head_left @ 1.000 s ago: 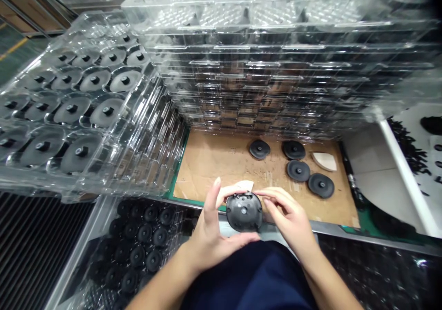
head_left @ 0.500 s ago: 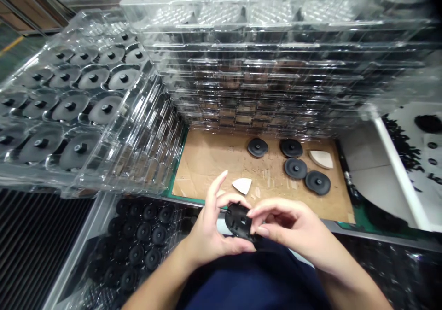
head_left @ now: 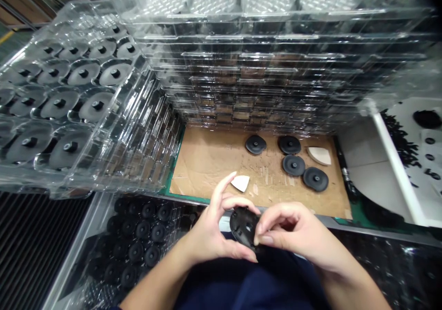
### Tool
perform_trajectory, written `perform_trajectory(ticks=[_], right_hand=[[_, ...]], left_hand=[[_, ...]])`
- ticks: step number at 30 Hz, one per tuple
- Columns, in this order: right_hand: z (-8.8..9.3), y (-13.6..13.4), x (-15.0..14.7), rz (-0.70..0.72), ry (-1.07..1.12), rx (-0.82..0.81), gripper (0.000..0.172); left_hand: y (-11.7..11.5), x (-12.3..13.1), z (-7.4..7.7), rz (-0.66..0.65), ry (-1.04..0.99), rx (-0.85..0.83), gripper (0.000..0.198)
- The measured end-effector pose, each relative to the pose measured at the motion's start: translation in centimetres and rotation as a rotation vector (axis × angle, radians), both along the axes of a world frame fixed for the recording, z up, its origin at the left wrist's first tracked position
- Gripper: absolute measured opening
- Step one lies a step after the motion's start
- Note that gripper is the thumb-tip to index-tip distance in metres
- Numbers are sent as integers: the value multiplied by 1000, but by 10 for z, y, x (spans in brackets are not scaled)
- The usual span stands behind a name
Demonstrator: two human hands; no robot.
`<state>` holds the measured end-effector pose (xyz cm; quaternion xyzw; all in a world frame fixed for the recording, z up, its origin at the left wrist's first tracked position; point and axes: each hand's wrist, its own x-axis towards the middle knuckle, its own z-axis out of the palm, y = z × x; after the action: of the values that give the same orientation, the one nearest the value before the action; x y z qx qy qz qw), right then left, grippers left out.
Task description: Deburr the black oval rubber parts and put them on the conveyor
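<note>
My left hand (head_left: 216, 229) grips a dark rounded disc (head_left: 243, 227) by its edge, thumb below and fingers above, index finger raised. The disc's face carries small raised bits and a light spot near the middle. At its right edge, my right hand (head_left: 293, 229) has thumb and index finger pinched together; whatever lies between the fingertips is too small to make out. Beyond the hands, several black discs with central stubs, one of them alone (head_left: 256, 144), lie on brown cardboard (head_left: 207, 155). A white curved-edged triangular piece (head_left: 241, 183) lies just past my left fingertips.
Tall stacks of clear plastic trays (head_left: 241, 56) stand behind the cardboard and at the left (head_left: 138, 139). A lower tray of black round parts (head_left: 143, 229) is at the left front. A white-walled bin (head_left: 397, 162) and small black pieces (head_left: 402, 139) are on the right.
Both hands and the disc have shifted slightly right and down, and the disc looks turned a little. My right fingertips remain at its right edge. The whole view has also shifted slightly.
</note>
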<state>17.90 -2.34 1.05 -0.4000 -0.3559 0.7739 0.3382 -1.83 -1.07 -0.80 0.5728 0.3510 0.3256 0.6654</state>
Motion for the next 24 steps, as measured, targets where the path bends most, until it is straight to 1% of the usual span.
perform_trajectory(ticks=[2,4,8,11,14,16,18,20,24], right_hand=[[-1,-2,2,-6,-22,9,7],[0,-3,3,-17,-78,47,8],[3,-4,3,-43,-167,126,8],[4,-5,2,-89,-94,124,7],[2,-4,2,-159,11,106,9],[2,-4,2,-182,-10,98,10],[4,-4,2,-158,-100,98,11],[6,-4,1,-98,-154,101,11],[11,-1,-2,-17,-148,88,11]], left_hand=[[0,-1,-2,-10,3,75,113],[0,-2,-3,-9,5,113,111],[0,-2,-3,18,-6,85,113],[-1,-1,-3,8,-24,77,113],[0,-1,-7,15,-54,102,113],[0,-2,-9,28,-76,110,113],[0,-2,-10,22,-84,110,112],[0,-3,-9,13,-81,99,113],[-1,-2,-7,-19,-112,-6,107]])
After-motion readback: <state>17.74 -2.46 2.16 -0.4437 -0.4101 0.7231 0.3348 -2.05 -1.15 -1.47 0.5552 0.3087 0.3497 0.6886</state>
